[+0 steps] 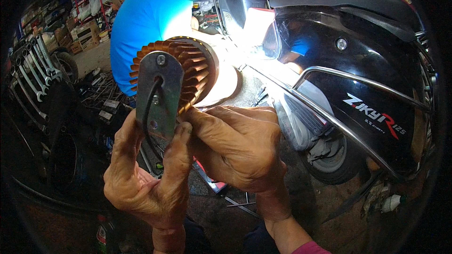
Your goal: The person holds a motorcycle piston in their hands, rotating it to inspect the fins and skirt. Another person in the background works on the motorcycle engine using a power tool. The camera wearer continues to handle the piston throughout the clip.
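Note:
In front of me is a lit LED spotlight [197, 68] with a copper-coloured finned body, its bright beam thrown away from me onto the scooter. A flat metal mounting plate [172, 82] with screws is fixed to its back, and a black cable [149, 117] comes out through a hole and hangs down. My left hand [153, 178] pinches the lower part of the plate between thumb and fingers. Closed up against the plate's right edge and the underside of the fins is my right hand [240, 148]; its fingertips are partly hidden behind the lamp.
A black scooter [372, 80] with a chrome side rail [325, 113] stands at the right. Beyond the lamp crouches another person in a blue shirt [141, 14]. Several wrenches [35, 68] hang at the left, with tools scattered on the floor [301, 207].

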`<state>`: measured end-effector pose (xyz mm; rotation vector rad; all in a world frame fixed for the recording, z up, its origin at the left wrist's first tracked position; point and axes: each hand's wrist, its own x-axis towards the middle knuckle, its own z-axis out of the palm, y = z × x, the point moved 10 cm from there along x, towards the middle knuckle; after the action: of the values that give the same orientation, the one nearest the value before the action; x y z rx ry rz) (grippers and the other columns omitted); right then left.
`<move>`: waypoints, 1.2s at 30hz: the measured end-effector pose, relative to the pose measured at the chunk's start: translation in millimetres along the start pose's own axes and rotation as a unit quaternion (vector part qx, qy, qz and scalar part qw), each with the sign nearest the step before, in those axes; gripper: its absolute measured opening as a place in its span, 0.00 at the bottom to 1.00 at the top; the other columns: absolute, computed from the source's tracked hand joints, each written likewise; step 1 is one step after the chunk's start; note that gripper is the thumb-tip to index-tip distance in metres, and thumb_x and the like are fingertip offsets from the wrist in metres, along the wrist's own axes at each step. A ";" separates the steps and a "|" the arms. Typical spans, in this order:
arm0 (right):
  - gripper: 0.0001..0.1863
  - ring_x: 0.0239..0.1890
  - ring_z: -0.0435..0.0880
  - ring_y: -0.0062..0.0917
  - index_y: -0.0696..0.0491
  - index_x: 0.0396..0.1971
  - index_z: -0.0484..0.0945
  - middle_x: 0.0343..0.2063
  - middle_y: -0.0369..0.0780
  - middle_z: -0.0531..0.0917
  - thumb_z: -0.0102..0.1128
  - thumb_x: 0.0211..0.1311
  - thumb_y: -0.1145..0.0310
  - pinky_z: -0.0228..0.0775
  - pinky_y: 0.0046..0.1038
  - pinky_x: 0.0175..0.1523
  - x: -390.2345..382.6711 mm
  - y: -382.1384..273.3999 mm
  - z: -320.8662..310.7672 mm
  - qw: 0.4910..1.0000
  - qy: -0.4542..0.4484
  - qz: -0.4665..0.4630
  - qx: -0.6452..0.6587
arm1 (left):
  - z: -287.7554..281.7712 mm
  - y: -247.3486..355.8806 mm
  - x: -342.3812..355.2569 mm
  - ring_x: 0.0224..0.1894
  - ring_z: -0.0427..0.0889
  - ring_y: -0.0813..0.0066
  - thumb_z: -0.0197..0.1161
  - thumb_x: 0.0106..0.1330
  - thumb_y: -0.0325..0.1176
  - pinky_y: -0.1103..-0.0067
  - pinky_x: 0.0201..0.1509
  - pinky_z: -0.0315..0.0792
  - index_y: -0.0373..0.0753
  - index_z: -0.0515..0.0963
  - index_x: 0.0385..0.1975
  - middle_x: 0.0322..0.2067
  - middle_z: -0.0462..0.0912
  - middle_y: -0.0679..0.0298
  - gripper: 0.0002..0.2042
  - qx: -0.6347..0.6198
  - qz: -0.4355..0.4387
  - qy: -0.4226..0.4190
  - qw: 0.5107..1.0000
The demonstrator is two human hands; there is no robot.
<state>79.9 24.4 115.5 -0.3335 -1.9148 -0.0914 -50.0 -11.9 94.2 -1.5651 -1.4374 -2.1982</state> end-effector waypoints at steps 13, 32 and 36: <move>0.14 0.19 0.79 0.30 0.61 0.36 0.77 0.21 0.39 0.78 0.62 0.47 0.73 0.71 0.30 0.23 -0.2 0.4 -1.3 1.000 0.011 0.000 0.004 | 1.4 4.1 0.9 0.41 0.83 0.68 0.71 0.48 0.19 0.75 0.50 0.75 0.24 0.76 0.45 0.39 0.82 0.51 0.21 0.009 0.016 -0.007 1.000; 0.13 0.20 0.80 0.31 0.59 0.36 0.77 0.21 0.40 0.78 0.60 0.48 0.72 0.71 0.30 0.22 -0.2 3.9 2.3 1.000 -0.009 0.016 0.007 | -3.1 -2.7 -0.6 0.39 0.82 0.70 0.73 0.47 0.22 0.77 0.47 0.74 0.25 0.77 0.43 0.37 0.83 0.53 0.21 0.020 0.001 0.009 1.000; 0.14 0.20 0.80 0.31 0.59 0.37 0.78 0.21 0.39 0.78 0.61 0.47 0.72 0.70 0.30 0.22 -1.6 5.2 3.6 1.000 -0.013 0.019 0.007 | -2.7 2.0 0.3 0.37 0.82 0.71 0.73 0.46 0.23 0.78 0.44 0.74 0.27 0.78 0.42 0.37 0.84 0.55 0.21 0.047 0.028 0.007 0.998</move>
<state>78.6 29.9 112.2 -0.3634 -1.9323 -0.0490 -50.9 -14.8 95.5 -1.5378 -1.4517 -2.0749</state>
